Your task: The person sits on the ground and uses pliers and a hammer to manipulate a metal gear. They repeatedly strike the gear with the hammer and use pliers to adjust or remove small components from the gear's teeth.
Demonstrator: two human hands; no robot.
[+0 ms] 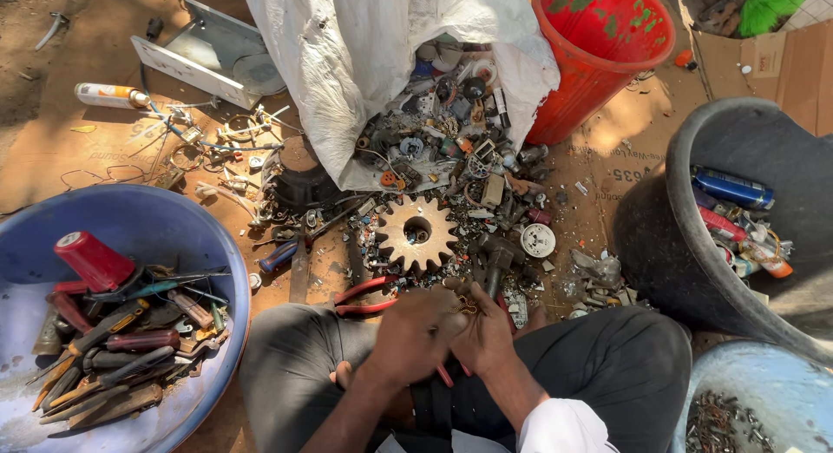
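My left hand (415, 331) and my right hand (482, 327) meet low in the middle, above my crossed legs in dark trousers. Together they pinch a small brassy metal piece (468, 306) between the fingertips. Just beyond the hands lies a big rusty gear wheel (416, 232) with a round hole. Red-handled pliers (364, 298) lie on the ground to the left of my left hand. A heap of small scrap metal parts (451, 132) spills from an open white sack (347, 54) farther ahead.
A blue basin (165, 223) at left holds several old tools and a red can (94, 260). A red bucket (599, 54) stands at the upper right. A black tub (677, 236) at right holds cans. Another blue basin (764, 392) with dark scraps sits at the bottom right.
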